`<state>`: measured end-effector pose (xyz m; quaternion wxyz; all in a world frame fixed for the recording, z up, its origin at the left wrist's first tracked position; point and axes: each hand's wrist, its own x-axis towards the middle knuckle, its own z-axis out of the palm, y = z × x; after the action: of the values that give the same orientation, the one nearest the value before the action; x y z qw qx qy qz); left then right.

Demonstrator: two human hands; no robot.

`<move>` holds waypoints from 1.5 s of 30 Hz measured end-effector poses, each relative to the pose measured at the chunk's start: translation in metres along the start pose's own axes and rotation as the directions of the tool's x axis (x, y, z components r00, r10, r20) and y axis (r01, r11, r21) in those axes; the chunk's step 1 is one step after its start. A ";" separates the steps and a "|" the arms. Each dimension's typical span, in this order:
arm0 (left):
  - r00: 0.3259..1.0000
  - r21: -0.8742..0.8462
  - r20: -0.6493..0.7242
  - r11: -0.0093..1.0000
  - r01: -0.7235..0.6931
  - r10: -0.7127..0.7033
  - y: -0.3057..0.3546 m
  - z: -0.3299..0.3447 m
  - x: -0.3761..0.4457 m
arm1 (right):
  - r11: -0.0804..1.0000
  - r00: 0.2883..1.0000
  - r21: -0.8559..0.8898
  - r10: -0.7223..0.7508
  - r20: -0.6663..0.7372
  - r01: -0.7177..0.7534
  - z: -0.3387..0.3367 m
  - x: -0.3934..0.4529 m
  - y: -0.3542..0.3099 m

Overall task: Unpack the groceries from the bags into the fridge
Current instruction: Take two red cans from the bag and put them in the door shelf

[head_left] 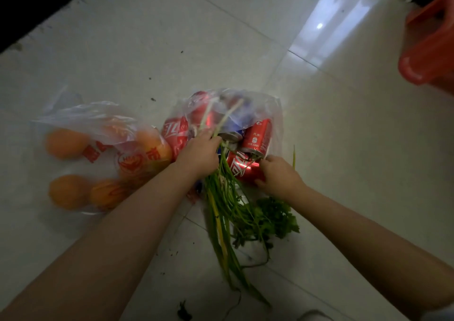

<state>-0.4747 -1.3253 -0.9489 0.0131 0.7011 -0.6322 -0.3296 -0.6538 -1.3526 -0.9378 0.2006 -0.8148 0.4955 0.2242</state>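
Two clear plastic bags lie on the tiled floor. The left bag [103, 121] holds several oranges [66, 143]. The right bag [258, 107] holds several red cola cans [256, 136] and a blue can. A bunch of green herbs [235, 212] with long stems sticks out of it toward me. My left hand [199, 150] is closed around the herb stems near the bag's mouth. My right hand [278, 174] grips a red can [242, 168] lying at the bag's opening.
A red plastic stool [427, 45] stands at the upper right. A dark edge [36, 6] runs across the upper left corner. Bits of dirt and leaf scraps [184, 311] lie on the pale floor tiles [172, 38].
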 end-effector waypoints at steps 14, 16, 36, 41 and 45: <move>0.970 0.071 0.244 0.997 -0.005 -0.013 -0.002 -0.010 -0.015 | 0.957 0.985 -0.257 0.159 0.071 -0.136 -0.033 0.002 0.000; 0.966 0.052 0.260 0.999 -0.008 -0.006 -0.002 -0.014 -0.014 | 0.953 0.973 -0.257 0.198 0.120 -0.162 -0.065 -0.013 0.006; 0.998 -0.660 -0.054 0.751 -0.021 -0.020 -0.010 -0.056 -0.058 | 0.760 0.992 0.638 0.082 0.098 -0.126 -0.060 0.010 0.010; 0.973 -0.484 -0.192 0.875 0.019 -0.127 -0.023 -0.053 -0.067 | 0.773 0.939 0.567 0.345 -0.001 -0.284 -0.026 0.052 -0.015; 0.961 -0.445 -0.214 0.893 0.065 -0.176 -0.025 -0.049 -0.071 | 0.562 0.879 0.758 0.475 0.033 -0.332 0.013 0.094 0.002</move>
<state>-0.4284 -1.2763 -0.8899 0.2271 0.7543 -0.4912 -0.3717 -0.6189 -1.4138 -1.0016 0.4138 -0.5408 0.7317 -0.0304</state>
